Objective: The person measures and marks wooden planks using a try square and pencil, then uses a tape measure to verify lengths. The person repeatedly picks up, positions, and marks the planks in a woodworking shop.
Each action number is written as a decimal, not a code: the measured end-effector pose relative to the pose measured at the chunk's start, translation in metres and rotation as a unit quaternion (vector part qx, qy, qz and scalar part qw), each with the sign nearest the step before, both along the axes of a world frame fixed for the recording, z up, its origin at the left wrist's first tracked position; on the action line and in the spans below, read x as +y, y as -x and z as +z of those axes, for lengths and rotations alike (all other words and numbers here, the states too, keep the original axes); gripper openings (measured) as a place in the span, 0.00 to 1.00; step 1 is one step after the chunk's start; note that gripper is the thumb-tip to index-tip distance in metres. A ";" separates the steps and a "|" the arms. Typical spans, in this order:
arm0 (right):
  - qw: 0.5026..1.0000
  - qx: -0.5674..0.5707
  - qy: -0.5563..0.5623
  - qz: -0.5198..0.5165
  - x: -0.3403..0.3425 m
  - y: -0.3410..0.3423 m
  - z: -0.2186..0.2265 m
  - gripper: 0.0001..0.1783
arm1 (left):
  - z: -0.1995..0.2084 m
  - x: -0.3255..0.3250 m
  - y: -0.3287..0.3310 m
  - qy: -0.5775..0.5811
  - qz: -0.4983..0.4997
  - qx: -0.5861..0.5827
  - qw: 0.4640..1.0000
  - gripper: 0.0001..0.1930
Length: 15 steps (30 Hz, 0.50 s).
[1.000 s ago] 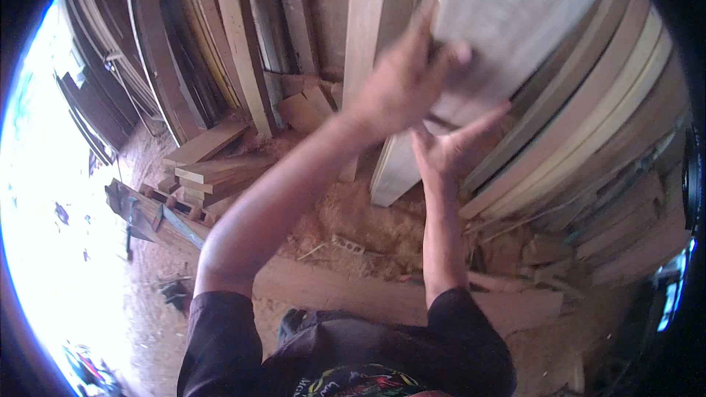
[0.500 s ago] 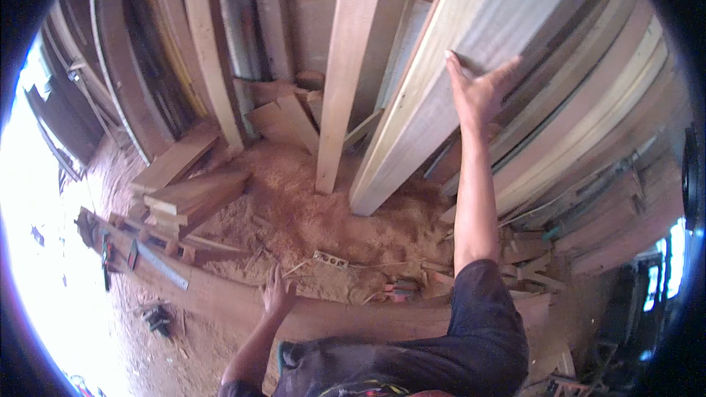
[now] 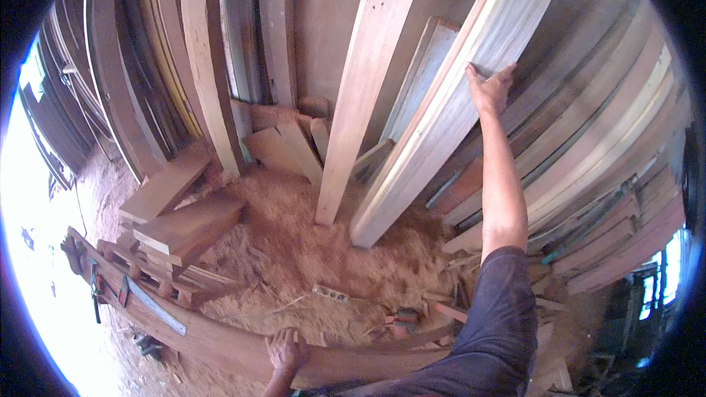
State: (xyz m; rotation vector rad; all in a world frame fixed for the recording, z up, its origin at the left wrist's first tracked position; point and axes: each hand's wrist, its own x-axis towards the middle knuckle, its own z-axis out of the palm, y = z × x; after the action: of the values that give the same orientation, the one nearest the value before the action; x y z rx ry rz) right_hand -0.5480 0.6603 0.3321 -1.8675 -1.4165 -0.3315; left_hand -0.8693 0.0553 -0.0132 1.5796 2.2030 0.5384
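Observation:
My right arm reaches out far to the right of centre. There my right hand is closed at the right side of a long pale plank, its thumb against the broad face and its fingers bent near the edge. The plank leans on the wall, its lower end in the sawdust. Close to me, my left hand rests with curled fingers on a long thick wooden beam. Another pale plank stands just left of the one at my right hand.
Several boards lean along the wall to the left, more to the right. Cut blocks are piled at left. A metal square lies on the beam. Beyond it are a socket strip and a red-black power tool in sawdust.
My left hand has come down onto the beam. My right hand's spread fingers have drawn in at the plank's edge, and the plank shows a narrower face. The view has shifted.

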 end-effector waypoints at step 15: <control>0.954 -0.119 -0.013 0.273 0.018 0.144 -0.067 0.69 | 0.002 -0.003 0.005 0.001 -0.030 0.027 0.999 0.04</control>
State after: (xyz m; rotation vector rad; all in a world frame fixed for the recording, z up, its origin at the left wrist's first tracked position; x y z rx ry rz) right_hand -0.6922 0.6786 0.2648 -1.3670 -2.0091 -0.2993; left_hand -0.8741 0.0525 -0.0108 1.6725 2.1851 0.4808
